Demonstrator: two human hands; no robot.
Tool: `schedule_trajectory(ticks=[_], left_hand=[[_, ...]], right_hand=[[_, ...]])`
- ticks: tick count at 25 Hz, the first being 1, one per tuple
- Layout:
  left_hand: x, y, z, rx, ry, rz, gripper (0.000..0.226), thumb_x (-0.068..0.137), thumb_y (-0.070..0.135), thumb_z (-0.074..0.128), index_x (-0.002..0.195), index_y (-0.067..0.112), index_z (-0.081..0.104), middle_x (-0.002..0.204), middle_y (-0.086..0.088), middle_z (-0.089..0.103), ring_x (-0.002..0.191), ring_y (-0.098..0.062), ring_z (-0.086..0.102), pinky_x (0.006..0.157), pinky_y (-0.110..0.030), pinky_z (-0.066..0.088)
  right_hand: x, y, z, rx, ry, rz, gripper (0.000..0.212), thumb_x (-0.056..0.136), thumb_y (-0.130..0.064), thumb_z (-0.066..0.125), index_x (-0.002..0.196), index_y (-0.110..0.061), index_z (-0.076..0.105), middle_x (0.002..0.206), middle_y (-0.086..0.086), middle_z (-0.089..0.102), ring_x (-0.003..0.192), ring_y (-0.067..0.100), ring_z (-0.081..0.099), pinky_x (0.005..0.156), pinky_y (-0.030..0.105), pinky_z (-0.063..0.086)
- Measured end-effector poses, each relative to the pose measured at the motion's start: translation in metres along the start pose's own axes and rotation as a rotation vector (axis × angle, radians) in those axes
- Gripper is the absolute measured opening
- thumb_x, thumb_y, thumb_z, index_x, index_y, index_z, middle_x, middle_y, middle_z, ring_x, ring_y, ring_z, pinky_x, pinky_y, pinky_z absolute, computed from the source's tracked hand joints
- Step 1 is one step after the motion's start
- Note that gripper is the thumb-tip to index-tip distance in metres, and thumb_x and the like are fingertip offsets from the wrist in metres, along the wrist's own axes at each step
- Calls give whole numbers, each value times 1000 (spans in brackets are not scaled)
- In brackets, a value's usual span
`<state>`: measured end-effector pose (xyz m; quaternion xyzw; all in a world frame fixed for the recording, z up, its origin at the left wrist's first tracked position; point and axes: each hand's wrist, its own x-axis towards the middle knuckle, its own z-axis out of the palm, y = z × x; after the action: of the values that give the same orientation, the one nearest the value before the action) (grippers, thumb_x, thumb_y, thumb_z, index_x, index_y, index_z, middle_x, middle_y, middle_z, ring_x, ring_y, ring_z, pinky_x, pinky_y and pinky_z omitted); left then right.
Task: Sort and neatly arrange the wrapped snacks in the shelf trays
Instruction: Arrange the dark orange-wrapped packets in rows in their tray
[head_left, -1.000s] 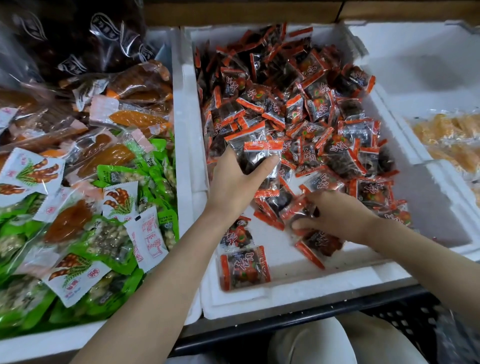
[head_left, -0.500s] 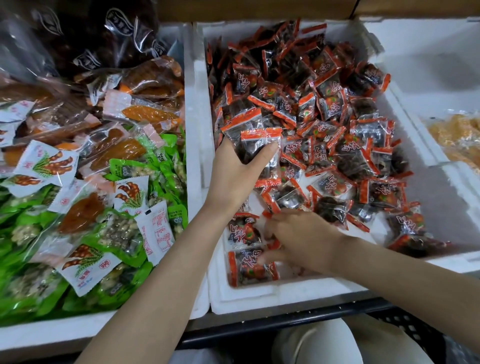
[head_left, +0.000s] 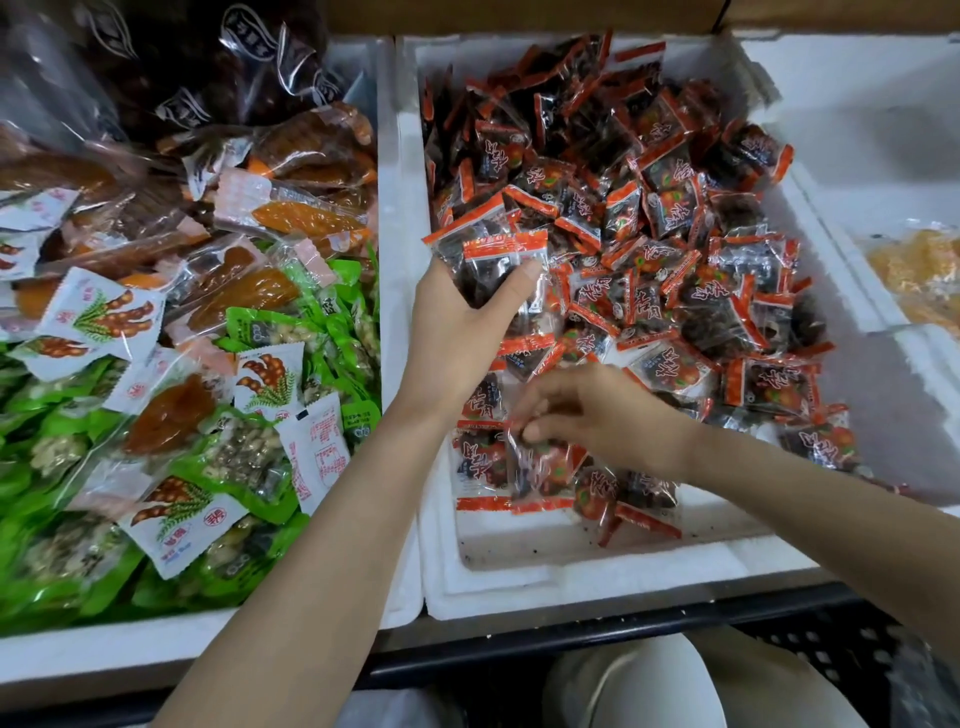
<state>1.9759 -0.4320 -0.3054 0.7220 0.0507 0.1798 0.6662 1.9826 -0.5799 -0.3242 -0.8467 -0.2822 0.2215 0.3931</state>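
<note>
A white foam tray (head_left: 571, 582) in the middle holds several small clear packets with orange-red ends and dark fruit, heaped (head_left: 649, 234) toward its back. My left hand (head_left: 462, 322) grips a small stack of these packets (head_left: 488, 254) upright near the tray's left wall. My right hand (head_left: 597, 415) reaches in from the right and pinches one packet (head_left: 540, 462) by its top, just above a few packets lying at the tray's front left.
The left foam tray (head_left: 400, 218) is packed with green, white and orange snack packs (head_left: 218, 415) and dark bags at the back. On the right is another white tray (head_left: 852, 156) with yellow pieces (head_left: 919, 270). A black shelf rail (head_left: 597, 634) runs along the front.
My right hand has moved left to the tray's front left and lifted one packet by its top. My left hand keeps holding its stack in about the same spot.
</note>
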Motion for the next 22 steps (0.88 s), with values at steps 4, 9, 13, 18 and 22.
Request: schedule_trajectory(ticks=[4,9,13,18,22], left_hand=[[0,2,-5,-24,13,-17,22,88,20,66,105,7,63,97,-13,69,89,-21,66,82,-35,55],[-1,3,-4,-14,12,-33,23,88,22,66,104,5,63,97,-16,68,88,-24,66,80,-35,54],[1,1,-2,-6,-4,-32,26,88,23,67,104,4,62,98,-17,68,89,-25,66,84,-44,55],[0,-2,-1,-12,6,-14,21,87,21,67,103,8,63,99,-16,68,90,-23,67,85,-45,54],[0,-2,2,23,-8,-27,25,86,26,68,107,12,64,98,-2,71,91,-12,67,88,-41,54]], right_hand=[[8,1,37,-215,-197,-35,12,84,-15,68,96,-16,67,88,-9,65,82,6,62,77,24,50],[11,1,36,-598,50,-74,51,82,-40,65,124,-19,46,124,0,47,108,18,52,91,32,46],[11,9,37,-346,-12,65,49,84,-26,68,127,-17,45,123,2,53,97,15,57,91,32,48],[5,24,6,-622,209,-20,47,85,-39,62,126,-22,46,122,-2,51,114,17,46,97,33,43],[9,37,-15,-826,154,137,66,83,-46,62,137,-24,33,136,4,37,125,26,36,100,39,42]])
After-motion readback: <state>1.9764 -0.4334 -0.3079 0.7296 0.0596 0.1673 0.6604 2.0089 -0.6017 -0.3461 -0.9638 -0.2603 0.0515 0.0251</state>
